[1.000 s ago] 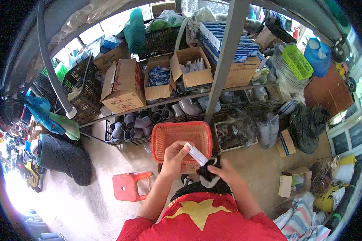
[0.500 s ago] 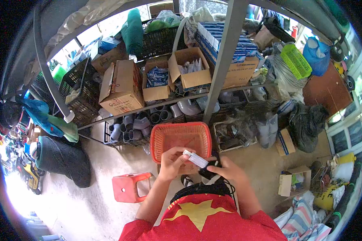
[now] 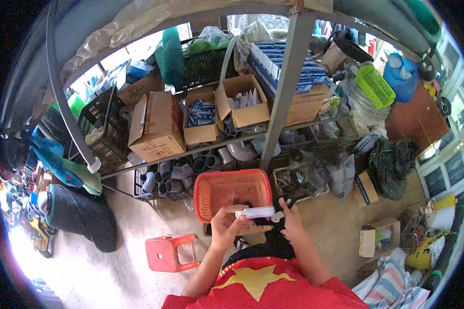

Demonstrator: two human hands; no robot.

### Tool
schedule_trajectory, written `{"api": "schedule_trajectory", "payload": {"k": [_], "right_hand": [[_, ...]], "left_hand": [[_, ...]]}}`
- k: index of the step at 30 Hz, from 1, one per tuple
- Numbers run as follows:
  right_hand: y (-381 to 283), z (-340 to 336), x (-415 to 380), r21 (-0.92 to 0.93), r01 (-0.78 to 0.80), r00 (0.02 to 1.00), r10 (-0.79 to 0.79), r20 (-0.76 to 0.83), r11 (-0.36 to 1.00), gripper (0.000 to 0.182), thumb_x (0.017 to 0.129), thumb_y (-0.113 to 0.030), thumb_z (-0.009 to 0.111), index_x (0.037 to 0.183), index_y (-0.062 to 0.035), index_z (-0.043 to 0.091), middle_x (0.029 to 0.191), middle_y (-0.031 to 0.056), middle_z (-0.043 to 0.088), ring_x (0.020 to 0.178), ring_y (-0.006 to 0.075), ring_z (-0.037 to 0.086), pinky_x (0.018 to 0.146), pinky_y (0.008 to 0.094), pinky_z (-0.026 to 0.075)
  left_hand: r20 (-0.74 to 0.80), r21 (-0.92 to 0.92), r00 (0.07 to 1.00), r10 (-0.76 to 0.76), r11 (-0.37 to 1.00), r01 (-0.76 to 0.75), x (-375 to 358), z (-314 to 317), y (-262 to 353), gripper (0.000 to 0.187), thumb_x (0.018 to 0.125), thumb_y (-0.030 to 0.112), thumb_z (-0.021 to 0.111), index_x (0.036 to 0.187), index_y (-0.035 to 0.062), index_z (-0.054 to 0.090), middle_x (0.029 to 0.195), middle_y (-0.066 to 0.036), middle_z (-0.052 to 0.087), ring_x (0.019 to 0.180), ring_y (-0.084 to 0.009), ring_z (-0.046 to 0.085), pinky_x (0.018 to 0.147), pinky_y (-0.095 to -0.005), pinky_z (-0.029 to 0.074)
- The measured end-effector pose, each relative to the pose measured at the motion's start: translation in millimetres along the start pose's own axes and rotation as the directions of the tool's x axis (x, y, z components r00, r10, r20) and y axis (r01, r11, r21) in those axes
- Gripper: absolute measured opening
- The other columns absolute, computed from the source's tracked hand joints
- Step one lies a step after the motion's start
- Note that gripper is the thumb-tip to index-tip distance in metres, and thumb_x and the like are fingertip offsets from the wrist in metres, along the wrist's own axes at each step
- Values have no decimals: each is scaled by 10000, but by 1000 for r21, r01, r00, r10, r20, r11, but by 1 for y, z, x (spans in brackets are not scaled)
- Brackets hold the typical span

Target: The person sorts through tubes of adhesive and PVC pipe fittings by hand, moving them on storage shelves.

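My left hand point(image 3: 224, 225) is closed, thumb and fingers pinching the narrow end of a white tube point(image 3: 259, 211). The tube lies almost level in front of me, its wider part pointing right. My right hand point(image 3: 294, 222) is closed round a dark object point(image 3: 286, 203) beside the tube's right end. Its kind is not clear, and part of it is hidden by the fingers. Just beyond both hands stands an orange plastic basket point(image 3: 204, 177) with a few small dark things in it.
A red stool point(image 3: 160, 254) stands on the floor at left. Ahead, a shelf bears open cardboard boxes point(image 3: 201, 135) of small packets and pale tubes. Grey pipe fittings point(image 3: 165, 175) fill a crate below. A metal post point(image 3: 286, 82) rises in front of the shelf.
The white tube has turned from slanting down rightward to nearly level. My right hand has turned more upright, with the dark object now showing above its fingers. The view has tipped slightly upward.
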State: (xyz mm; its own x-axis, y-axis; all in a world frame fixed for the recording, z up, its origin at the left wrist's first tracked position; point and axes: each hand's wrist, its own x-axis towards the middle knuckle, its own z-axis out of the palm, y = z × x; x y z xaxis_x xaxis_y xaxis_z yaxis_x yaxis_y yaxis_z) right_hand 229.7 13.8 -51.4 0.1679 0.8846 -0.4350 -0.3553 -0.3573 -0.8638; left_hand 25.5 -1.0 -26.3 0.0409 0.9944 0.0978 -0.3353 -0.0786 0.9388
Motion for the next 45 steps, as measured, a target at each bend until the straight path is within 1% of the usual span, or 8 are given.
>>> {"api": "schedule_trajectory", "payload": {"k": [5, 11, 19, 26, 31, 35, 42, 45], "right_hand": [[-3, -13, 14, -663, 286, 936, -349, 39, 692, 405, 909, -338, 582, 1059, 37, 564, 853, 111, 625, 749, 232, 593, 711, 345, 463], [4, -60, 55, -815, 418, 785, -610, 102, 401, 368, 853, -335, 636, 950, 18, 600, 787, 227, 635, 722, 419, 613, 611, 445, 472], [17, -147, 80, -831, 314, 784, -619, -46, 459, 436, 827, -343, 661, 1022, 37, 572, 852, 219, 640, 786, 408, 609, 706, 440, 471], [-35, -169, 104, -850, 50, 956, -272, -112, 525, 461, 841, -391, 611, 971, 52, 594, 843, 265, 629, 830, 436, 606, 706, 481, 471], [-44, -208, 154, -873, 171, 908, -416, -40, 456, 403, 841, -402, 618, 900, -4, 617, 847, 233, 641, 818, 426, 602, 725, 489, 471], [-68, -227, 166, -871, 115, 909, -404, -101, 477, 424, 842, -410, 614, 928, 5, 613, 881, 240, 643, 862, 422, 601, 754, 491, 466], [-24, -287, 247, -830, 83, 938, -324, -121, 551, 426, 862, -393, 601, 1023, 0, 577, 914, 205, 633, 906, 406, 594, 820, 458, 451], [-83, -278, 280, -800, 242, 868, -492, -75, 549, 397, 882, -386, 575, 997, -6, 588, 905, 205, 633, 880, 424, 590, 831, 469, 448]], "left_hand": [[-19, 129, 997, -73, 989, 75, 0, -2, -1, 174, 849, -3, 631, 1002, -51, 564, 1095, -178, 635, 958, -204, 629, 851, -320, 514], [-241, 298, 963, 118, 954, -42, 53, -29, -11, 83, 850, 40, 642, 910, 11, 594, 849, -58, 654, 764, -100, 598, 680, -238, 479], [-457, 105, 860, 229, 973, -204, 217, -51, -10, 171, 855, 111, 676, 880, 2, 548, 839, -43, 572, 783, -109, 582, 744, -263, 537], [-384, 477, 764, 519, 820, -317, 356, -12, -26, 170, 820, 54, 676, 838, 9, 513, 789, -40, 555, 735, -120, 536, 665, -279, 493], [-192, 866, 735, 650, 465, -185, 441, -18, -67, 227, 732, 114, 724, 822, 18, 539, 786, -89, 587, 697, -185, 540, 664, -313, 448], [-110, 939, 881, 461, 338, -60, 441, 5, -81, 251, 749, 111, 688, 924, 13, 538, 786, -120, 588, 703, -253, 563, 660, -346, 460], [-59, 959, 792, 607, 256, -124, 351, 47, -117, 217, 787, 24, 583, 994, -6, 526, 919, -164, 548, 815, -288, 548, 731, -379, 446], [-198, 887, 903, 381, 461, 0, 286, 49, -181, 210, 807, 30, 564, 1016, 30, 552, 881, -140, 575, 795, -285, 563, 712, -392, 455]]}}
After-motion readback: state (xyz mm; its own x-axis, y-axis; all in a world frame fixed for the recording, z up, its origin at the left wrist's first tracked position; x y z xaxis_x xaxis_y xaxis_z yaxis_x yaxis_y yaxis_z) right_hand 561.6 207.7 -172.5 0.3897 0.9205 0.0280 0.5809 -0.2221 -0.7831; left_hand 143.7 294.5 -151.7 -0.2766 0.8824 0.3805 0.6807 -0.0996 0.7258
